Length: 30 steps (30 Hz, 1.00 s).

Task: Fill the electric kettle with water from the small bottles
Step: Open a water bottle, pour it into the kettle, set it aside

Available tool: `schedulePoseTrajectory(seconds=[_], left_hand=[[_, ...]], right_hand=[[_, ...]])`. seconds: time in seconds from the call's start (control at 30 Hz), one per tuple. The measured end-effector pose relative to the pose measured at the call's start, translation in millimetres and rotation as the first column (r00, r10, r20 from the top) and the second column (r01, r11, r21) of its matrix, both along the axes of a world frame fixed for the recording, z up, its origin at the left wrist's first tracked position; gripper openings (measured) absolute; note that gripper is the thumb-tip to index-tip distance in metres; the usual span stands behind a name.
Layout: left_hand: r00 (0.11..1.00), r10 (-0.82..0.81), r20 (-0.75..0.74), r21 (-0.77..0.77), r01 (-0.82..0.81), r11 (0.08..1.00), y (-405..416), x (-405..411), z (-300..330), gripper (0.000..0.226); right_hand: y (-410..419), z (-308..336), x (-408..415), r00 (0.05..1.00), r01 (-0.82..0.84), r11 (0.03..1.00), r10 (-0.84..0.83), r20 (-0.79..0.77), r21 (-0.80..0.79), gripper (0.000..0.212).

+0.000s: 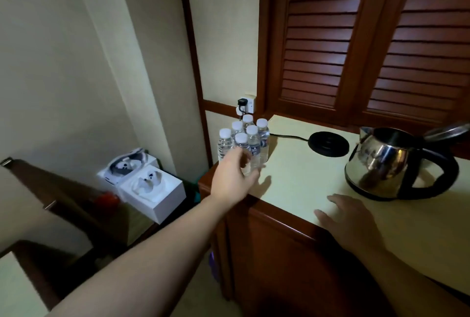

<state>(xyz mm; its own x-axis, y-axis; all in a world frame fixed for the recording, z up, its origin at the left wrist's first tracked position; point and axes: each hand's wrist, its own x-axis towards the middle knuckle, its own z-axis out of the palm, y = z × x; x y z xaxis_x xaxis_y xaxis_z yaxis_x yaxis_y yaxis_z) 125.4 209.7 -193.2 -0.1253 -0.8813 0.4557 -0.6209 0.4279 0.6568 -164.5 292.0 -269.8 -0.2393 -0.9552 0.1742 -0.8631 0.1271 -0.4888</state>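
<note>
Left hand (232,176): fingers curled part-open around the nearest small bottle (243,154) in the cluster; contact not confirmable, motion blur at the fingertips, so whether it grips yet cannot be told. Forearm stretched long from lower left, wrist straight, palm turned toward the bottles.

Six capped water bottles (248,136) stand packed, touching one another, at the left corner of the cream countertop (292,179), close to its edge.

Risk (judgement): pulling the front bottle from so tight a group may topple its neighbours; those at the corner could fall off the counter. A sideways drag would cause it; a straight lift looks safer.

Right hand (343,217): flat, fingers loosely spread, palm down on the countertop, empty, near the steel electric kettle (386,164).

Kettle: lid up, off its black base (328,143), which sits between kettle and bottles, its cord running to the wall socket (245,105).
</note>
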Motion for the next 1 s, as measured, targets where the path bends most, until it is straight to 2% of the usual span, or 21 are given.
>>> schedulePoseTrajectory(seconds=[0.1, 0.2, 0.33, 0.57, 0.77, 0.87, 0.93, 1.0], left_hand=[[0.994, 0.107, -0.009, -0.002, -0.107, 0.994, -11.5, 5.3, 18.1, 0.046], [0.982, 0.163, 0.094, 0.053, -0.168, 0.984, -27.0, 5.6, 33.6, 0.062], [0.935, 0.225, 0.274, 0.061, -0.250, 0.966, -40.7, 0.0, 46.6, 0.048], [0.897, 0.261, 0.358, 0.122, -0.322, 0.939, -51.1, -2.7, 52.0, 0.037], [0.918, 0.103, 0.384, 0.073, -0.141, 0.987, -44.7, -10.8, 40.4, 0.038], [0.933, -0.031, 0.359, 0.067, 0.007, 0.998, -41.1, -24.0, 42.3, 0.040], [0.935, -0.137, 0.328, 0.078, 0.118, 0.990, -37.7, -38.8, 44.2, 0.044], [0.927, -0.227, 0.299, 0.081, 0.213, 0.974, -35.7, -57.1, 43.6, 0.045]], right_hand=[[0.7, 0.8, 0.4, 1.000, 0.010, 1.000, -0.010, 0.000, 0.001, 0.055], [0.8, -4.3, -1.4, 1.000, -0.013, 0.997, 0.011, -0.024, -0.081, 0.050], [2.3, -8.4, -2.8, 1.000, -0.007, 0.992, 0.004, -0.024, -0.128, 0.047], [3.2, -8.2, -2.3, 0.999, -0.009, 0.988, 0.004, -0.035, -0.153, 0.048], [6.8, -3.7, -6.3, 0.999, -0.046, 0.994, 0.045, -0.017, -0.102, 0.053], [11.7, 9.9, -10.2, 0.997, -0.079, 0.997, 0.080, 0.008, -0.019, 0.062], [13.9, 19.4, -16.0, 0.997, -0.047, 0.997, 0.044, 0.056, 0.066, 0.066], [15.8, 25.4, -24.4, 0.994, -0.026, 0.996, 0.018, 0.104, 0.082, 0.067]])
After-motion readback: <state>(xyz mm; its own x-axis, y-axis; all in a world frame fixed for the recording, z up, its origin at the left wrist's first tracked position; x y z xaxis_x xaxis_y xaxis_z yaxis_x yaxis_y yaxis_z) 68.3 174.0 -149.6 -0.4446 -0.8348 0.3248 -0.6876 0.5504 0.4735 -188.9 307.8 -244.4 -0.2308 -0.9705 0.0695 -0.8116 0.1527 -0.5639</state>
